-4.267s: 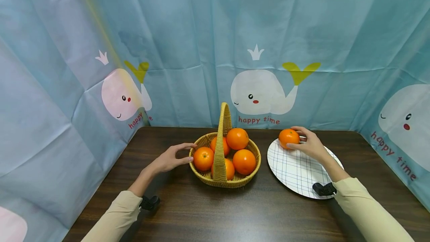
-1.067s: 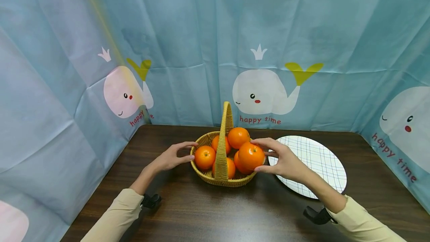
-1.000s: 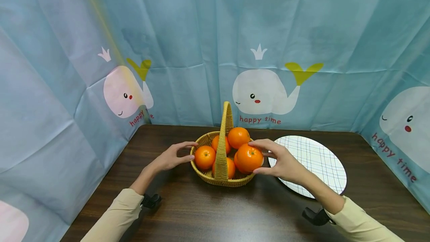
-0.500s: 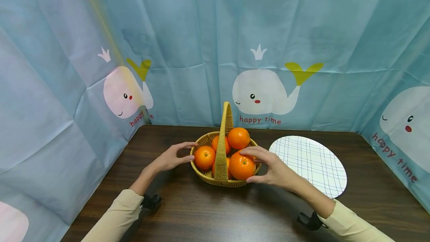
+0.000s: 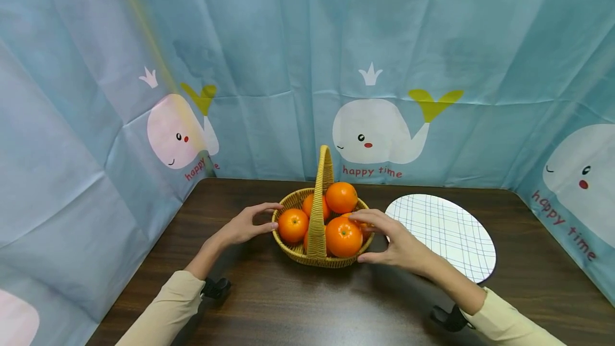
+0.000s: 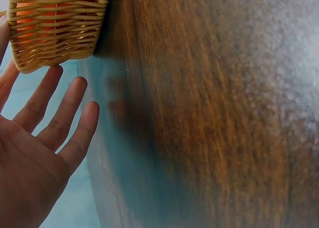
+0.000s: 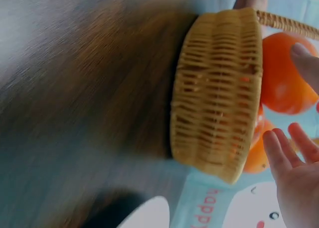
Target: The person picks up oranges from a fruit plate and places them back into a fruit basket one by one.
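Note:
A yellow wicker basket (image 5: 300,255) with a tall handle (image 5: 316,228) holds several oranges. The front right orange (image 5: 344,237) lies on top, partly covering another orange (image 5: 367,228) behind it. My right hand (image 5: 401,244) is spread beside that front orange; in the right wrist view the thumb (image 7: 309,66) and the fingers stand wide apart around it, not gripping. My left hand (image 5: 242,226) has its straight fingers against the basket's left rim, close to the left orange (image 5: 293,225). From the left wrist view, the fingertips (image 6: 54,73) meet the woven wall.
A white plate with a blue grid pattern (image 5: 447,234) lies to the right of the basket, on the dark wooden table (image 5: 288,308). A light blue curtain with whale prints (image 5: 259,68) hangs directly behind the table.
My right hand carried an orange from the plate left into the basket, lowered it at the front right and loosened its fingers. The left hand stayed at the rim.

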Demonstrator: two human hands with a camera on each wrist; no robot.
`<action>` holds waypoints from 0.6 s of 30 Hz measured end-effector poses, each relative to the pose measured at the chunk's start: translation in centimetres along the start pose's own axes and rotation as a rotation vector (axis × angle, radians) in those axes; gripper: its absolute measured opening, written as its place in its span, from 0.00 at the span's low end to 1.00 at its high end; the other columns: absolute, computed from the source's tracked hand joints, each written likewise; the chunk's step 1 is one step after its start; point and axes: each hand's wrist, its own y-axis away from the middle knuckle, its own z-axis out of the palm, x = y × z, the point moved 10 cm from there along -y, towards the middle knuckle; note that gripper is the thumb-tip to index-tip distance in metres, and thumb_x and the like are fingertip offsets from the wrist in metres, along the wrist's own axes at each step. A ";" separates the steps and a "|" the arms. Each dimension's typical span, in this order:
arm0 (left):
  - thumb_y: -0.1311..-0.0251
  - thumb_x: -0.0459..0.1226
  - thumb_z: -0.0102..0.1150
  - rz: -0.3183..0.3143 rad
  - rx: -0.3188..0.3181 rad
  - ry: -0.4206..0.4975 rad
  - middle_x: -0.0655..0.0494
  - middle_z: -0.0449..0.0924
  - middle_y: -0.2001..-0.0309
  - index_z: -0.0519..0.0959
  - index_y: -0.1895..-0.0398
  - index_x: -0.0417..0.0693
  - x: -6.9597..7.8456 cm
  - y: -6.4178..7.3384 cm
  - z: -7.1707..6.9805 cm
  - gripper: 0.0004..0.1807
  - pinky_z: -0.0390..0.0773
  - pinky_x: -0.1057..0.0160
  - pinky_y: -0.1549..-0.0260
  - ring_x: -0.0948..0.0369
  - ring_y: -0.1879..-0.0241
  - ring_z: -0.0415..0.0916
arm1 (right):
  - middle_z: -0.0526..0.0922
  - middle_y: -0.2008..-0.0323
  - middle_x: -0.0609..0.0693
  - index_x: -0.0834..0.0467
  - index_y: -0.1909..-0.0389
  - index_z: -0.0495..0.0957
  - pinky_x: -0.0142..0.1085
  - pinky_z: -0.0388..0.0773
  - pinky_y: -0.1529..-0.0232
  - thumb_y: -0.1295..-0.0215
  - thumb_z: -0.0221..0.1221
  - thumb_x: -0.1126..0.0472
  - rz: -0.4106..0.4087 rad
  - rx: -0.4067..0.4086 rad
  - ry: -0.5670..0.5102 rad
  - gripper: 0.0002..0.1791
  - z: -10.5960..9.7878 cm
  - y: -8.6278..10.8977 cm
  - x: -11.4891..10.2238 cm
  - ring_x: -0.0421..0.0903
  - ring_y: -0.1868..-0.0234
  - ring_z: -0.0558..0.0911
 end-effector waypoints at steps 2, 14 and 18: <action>0.30 0.40 0.63 -0.002 0.002 -0.003 0.47 0.73 0.33 0.73 0.30 0.46 -0.1 0.0 0.0 0.27 0.57 0.30 0.36 0.43 0.34 0.67 | 0.73 0.37 0.60 0.65 0.33 0.71 0.52 0.81 0.51 0.54 0.80 0.69 0.007 0.015 -0.007 0.45 -0.6 0.5 0.1 0.58 0.41 0.75; 0.27 0.44 0.59 -0.030 -0.003 -0.042 0.48 0.69 0.30 0.68 0.25 0.48 0.1 0.9 0.2 0.30 0.59 0.34 0.35 0.43 0.32 0.65 | 0.79 0.45 0.58 0.61 0.40 0.79 0.45 0.83 0.55 0.46 0.70 0.80 0.003 0.160 0.028 0.31 -4.8 4.2 0.2 0.49 0.45 0.80; 0.23 0.47 0.53 -0.057 0.006 -0.042 0.46 0.62 0.26 0.56 0.19 0.53 0.7 1.8 0.2 0.34 0.61 0.35 0.36 0.45 0.30 0.62 | 0.80 0.47 0.58 0.59 0.43 0.81 0.41 0.83 0.54 0.43 0.68 0.80 0.080 0.214 0.088 0.27 -6.3 5.6 1.2 0.48 0.45 0.79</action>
